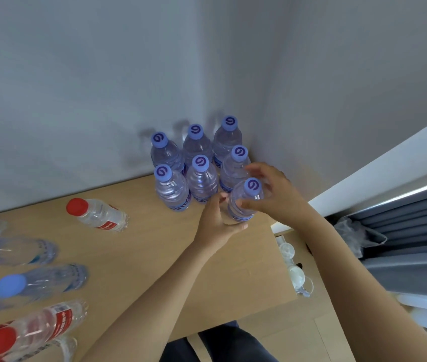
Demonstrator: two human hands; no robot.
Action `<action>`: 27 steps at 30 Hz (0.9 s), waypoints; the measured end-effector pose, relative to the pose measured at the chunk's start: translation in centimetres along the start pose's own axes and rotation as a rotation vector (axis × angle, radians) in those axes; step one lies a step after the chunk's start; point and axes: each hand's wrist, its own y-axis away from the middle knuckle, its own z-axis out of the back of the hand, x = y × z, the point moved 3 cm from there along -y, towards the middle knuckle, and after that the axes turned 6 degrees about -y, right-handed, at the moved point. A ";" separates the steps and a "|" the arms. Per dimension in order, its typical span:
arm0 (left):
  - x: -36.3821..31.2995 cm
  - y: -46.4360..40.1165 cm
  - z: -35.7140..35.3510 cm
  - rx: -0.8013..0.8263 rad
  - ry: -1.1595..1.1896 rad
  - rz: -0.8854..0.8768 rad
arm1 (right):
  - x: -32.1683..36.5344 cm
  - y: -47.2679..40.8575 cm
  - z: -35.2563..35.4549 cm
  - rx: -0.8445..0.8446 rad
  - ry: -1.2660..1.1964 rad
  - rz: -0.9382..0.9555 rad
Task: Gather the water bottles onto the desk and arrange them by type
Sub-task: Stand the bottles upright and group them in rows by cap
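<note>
both hands (pixel 249 205) around 1 water-filled blue-capped bottle (pixel 243 202) beside 6 others (pixel 199 176)

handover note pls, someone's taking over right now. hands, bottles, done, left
Left hand and right hand both grip a blue-cap bottle, upright at the desk's back right corner.
Done: six blue-cap bottles stand grouped in that corner, two rows of three.
Left: seat the held bottle beside them; then one red-cap bottle mid-desk plus mixed blue-cap and red-cap bottles at the left edge, unsorted.
</note>
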 end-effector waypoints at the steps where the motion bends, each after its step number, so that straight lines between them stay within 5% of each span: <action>1: -0.2 0.5 0.9 0.008 0.006 0.013 | 0.7 0.0 0.2 -0.015 -0.009 0.013; 8: -3.4 5.5 9.1 0.003 0.223 0.072 | 7.7 0.8 0.5 -0.172 0.028 0.216; 17: -4.4 12.5 23.7 -0.332 0.308 0.009 | 17.6 0.9 -10.9 0.118 -0.095 0.312; 27: 2.9 24.2 38.2 -0.665 0.263 0.127 | 25.7 2.7 -27.5 0.427 -0.142 0.370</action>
